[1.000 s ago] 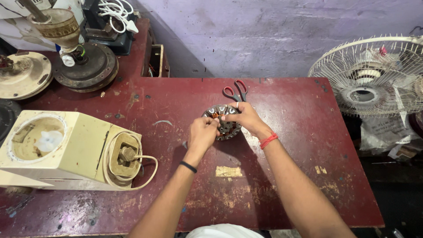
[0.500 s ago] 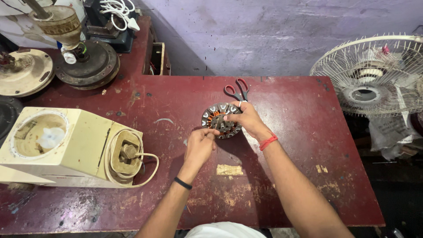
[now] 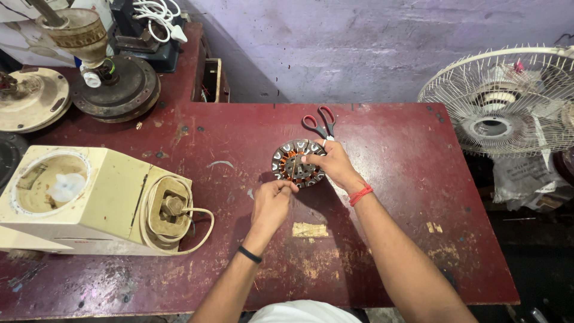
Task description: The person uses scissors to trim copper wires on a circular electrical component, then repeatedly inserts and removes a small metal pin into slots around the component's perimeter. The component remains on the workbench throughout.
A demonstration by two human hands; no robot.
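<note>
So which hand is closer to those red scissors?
The right hand. It rests on the round motor coil, just below the scissors. The left hand is farther down the table.

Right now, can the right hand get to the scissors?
Probably yes. The right hand rests on the stator, and the scissors lie just beyond it on the table, with bare tabletop between them. It would have to let go of the stator first.

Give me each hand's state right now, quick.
Left hand: closed in a pinch beside the round motor stator; what it pinches cannot be told.
Right hand: resting on the stator, fingers gripping its rim.
</note>
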